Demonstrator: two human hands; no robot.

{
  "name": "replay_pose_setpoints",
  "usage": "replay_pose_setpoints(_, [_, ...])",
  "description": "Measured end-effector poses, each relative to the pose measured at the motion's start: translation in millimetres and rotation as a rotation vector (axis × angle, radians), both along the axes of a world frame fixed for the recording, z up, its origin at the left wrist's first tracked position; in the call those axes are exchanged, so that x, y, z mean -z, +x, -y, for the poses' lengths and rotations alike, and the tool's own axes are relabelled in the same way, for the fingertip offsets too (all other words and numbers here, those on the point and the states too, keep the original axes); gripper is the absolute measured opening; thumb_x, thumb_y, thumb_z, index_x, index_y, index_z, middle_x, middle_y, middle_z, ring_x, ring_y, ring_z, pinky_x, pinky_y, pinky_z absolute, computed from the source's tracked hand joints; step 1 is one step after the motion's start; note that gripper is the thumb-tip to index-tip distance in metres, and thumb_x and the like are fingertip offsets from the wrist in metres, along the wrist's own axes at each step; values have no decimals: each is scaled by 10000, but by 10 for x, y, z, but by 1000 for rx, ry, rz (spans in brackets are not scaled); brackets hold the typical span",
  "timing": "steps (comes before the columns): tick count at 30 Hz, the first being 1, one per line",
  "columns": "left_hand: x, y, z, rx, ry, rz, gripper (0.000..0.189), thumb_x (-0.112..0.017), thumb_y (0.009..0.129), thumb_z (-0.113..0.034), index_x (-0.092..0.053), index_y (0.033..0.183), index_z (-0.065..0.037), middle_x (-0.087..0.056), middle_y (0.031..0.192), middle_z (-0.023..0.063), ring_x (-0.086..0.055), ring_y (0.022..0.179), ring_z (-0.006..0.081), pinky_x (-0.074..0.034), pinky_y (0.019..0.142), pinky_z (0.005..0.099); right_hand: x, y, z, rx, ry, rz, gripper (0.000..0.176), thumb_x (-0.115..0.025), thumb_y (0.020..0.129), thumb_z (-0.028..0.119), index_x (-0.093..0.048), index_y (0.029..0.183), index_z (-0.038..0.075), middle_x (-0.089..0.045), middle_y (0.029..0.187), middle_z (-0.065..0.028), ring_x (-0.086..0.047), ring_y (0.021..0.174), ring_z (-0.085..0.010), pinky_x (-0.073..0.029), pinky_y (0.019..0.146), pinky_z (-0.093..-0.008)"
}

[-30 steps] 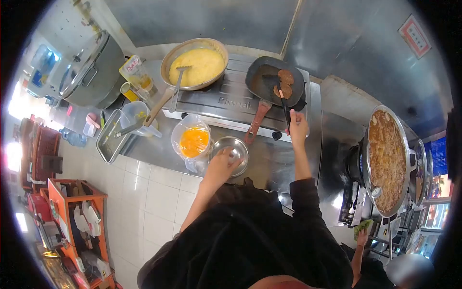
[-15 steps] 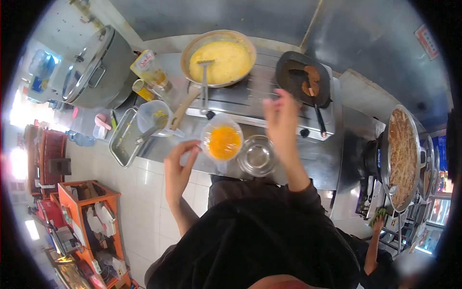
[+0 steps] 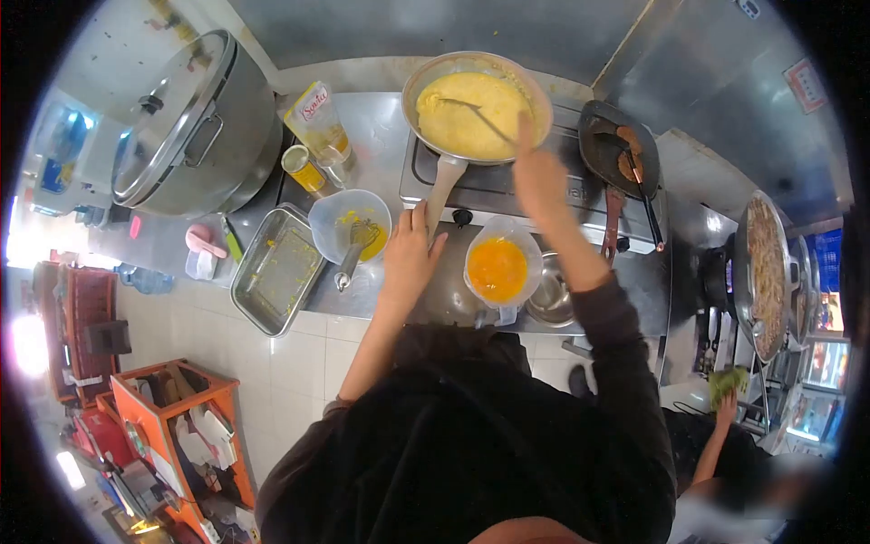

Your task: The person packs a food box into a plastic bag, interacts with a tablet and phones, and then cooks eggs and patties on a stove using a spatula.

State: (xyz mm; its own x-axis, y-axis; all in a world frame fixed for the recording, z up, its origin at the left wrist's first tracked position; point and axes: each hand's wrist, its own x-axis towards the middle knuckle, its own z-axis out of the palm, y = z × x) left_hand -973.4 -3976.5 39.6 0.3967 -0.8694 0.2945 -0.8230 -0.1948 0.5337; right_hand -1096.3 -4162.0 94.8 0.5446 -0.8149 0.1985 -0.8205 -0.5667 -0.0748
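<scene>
A frying pan (image 3: 535, 86) of pale yellow egg mixture (image 3: 480, 127) sits on the stove at the back centre. My left hand (image 3: 412, 258) is closed around its long handle (image 3: 446, 181). Somewhat blurred, my right hand (image 3: 542, 186) grips the handle of a spatula (image 3: 492, 125), whose far end dips into the mixture. Below my right hand stands a clear measuring jug of beaten egg (image 3: 497, 269), touching or close to a steel bowl (image 3: 553, 299). Left of my left hand, a plastic jug (image 3: 326, 218) holds a whisk (image 3: 352, 254) and yellow residue.
A square pan (image 3: 603, 168) with brown patties and tongs is on the right burner. At left are a smeared steel tray (image 3: 243, 295), a yellow can (image 3: 299, 163), an oil bottle (image 3: 317, 118) and a large lidded pot (image 3: 208, 136). Another person's hand (image 3: 725, 408) holds a green cloth.
My left hand has left the egg jug's side and taken the pan handle. My right hand has reached forward and taken the spatula, which has swung across the pan. The view has shifted.
</scene>
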Motion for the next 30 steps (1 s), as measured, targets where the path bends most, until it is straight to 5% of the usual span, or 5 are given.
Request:
replay_pose_setpoints(7, [139,41,135,-50,78,-35,525,-554,854,-271,-354,1255,4,-559,897,156,-616,637,329,-503,513,403,-1367,-290,-188,-202,-84,-319,568,-519,733,15,-390,1286,48,-611,689,-179,-628,676,-361,-509,560,-440])
replay_pose_setpoints(11, [241,43,148,-71,120,-46,537,-543,860,-285,-345,1262,9,-563,891,151,-614,592,319,-508,483,391,-1138,-148,-574,-250,-91,-664,121,-565,736,73,-672,784,43,-627,718,-175,-658,675,-260,-528,526,-327])
replay_pose_setpoints(21, [241,62,130,-40,131,-167,574,-546,854,-272,-310,1303,-3,-548,959,159,-617,619,342,-516,502,404,293,340,-7,102,-324,-467,282,-559,724,69,-625,921,-121,-623,678,-130,-651,595,-211,-530,498,-268])
replay_pose_setpoints(28, [247,28,118,-69,205,-154,551,-527,867,-257,-308,1313,-19,-547,955,171,-604,623,342,-501,504,411,191,603,73,-111,-217,-407,293,-564,702,53,-634,940,-104,-642,760,-181,-654,612,-202,-531,514,-278])
replay_pose_setpoints(30, [183,58,147,-56,215,-156,550,-528,869,-263,-310,1311,-19,-545,938,173,-600,632,347,-497,505,413,174,560,-52,-206,-522,-532,332,-565,706,61,-618,996,-90,-570,611,-47,-624,543,-146,-503,459,-245])
